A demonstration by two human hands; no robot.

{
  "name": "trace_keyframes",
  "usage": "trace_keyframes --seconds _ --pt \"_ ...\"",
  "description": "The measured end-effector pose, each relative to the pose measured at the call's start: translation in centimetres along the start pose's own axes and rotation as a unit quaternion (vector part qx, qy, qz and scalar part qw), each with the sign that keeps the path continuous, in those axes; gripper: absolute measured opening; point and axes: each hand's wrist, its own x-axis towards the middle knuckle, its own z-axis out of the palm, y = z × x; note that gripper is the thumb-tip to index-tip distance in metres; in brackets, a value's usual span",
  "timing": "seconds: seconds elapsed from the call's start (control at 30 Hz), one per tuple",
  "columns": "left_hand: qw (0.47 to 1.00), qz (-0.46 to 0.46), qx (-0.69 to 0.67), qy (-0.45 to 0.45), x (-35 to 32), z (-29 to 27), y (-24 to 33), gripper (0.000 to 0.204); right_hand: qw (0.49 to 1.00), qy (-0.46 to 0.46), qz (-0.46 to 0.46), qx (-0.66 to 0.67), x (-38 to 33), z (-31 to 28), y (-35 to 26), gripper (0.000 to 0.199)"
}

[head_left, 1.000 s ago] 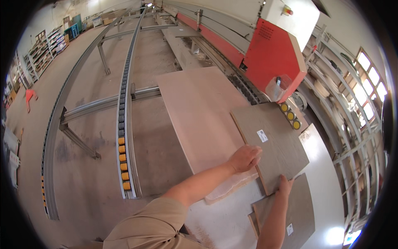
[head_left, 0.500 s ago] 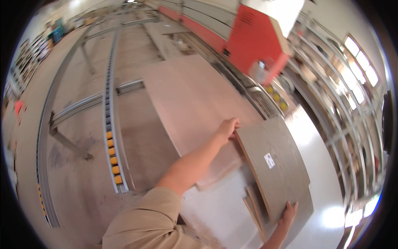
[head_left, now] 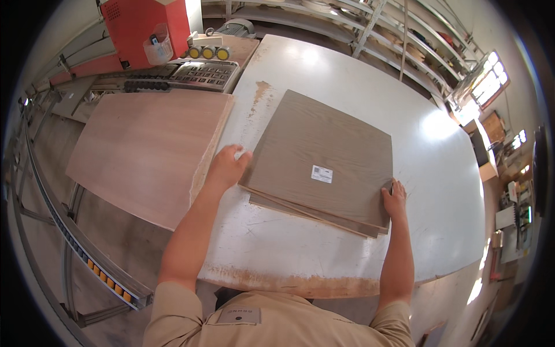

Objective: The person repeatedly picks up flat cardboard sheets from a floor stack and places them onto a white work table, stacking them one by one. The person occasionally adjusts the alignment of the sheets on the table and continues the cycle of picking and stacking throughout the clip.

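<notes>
My grey-brown wood-grain panels [head_left: 324, 150] carry a small white label [head_left: 322, 174]. The white bench [head_left: 416, 191] shows rusty-brown worn patches. Left of frame lies a pinkish-tan plywood sheet [head_left: 144, 150]; upper left, a red machine [head_left: 144, 23].

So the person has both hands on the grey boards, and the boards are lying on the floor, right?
Not quite. Both hands, the left hand and the right hand, are on the grey boards, but the boards lie on the white table, not the floor. The head view shows it.
</notes>
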Motion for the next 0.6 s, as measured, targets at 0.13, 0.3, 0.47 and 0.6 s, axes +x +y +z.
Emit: trace_keyframes --seconds 0.13,0.3,0.47,0.6 --pt "0.99 -0.037 -0.129 -0.049 3.9 2.9 -1.6 0.057 0.972 -0.045 0.107 0.203 1.9 0.2 0.4 0.073" --pt "0.975 0.043 -0.176 -0.131 5.9 6.5 -2.4 0.073 0.942 -0.086 0.091 0.311 1.2 -0.1 -0.1 0.073" --pt "0.916 -0.029 -0.354 -0.187 3.4 6.2 -1.2 0.084 0.935 -0.078 0.116 0.325 0.2 -0.1 -1.4 0.074" --pt "0.875 -0.057 -0.434 -0.207 0.7 6.0 -0.1 0.085 0.896 -0.118 0.147 0.401 0.4 -0.7 -1.4 0.068"
